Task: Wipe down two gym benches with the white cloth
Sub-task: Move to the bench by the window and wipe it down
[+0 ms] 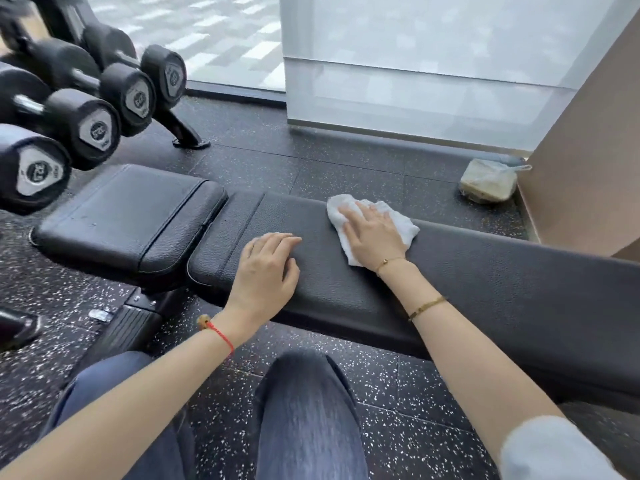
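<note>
From the head camera, the right hand (375, 233) is lying flat on the white cloth (398, 221), its straight fingers slightly spread and pressing the cloth onto the long black bench pad (485, 271); cloth is showing beyond the fingertips and on both sides of them. The left hand (268, 268) is resting palm-down on the same pad, fingers straight and close together, holding nothing. Beyond those fingertips, the bench's seat pad (128, 216) is sitting beside the dumbbells (86, 109).

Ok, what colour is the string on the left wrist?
Red, with a small tan bead; the wrist string shows best in the head view.
</note>
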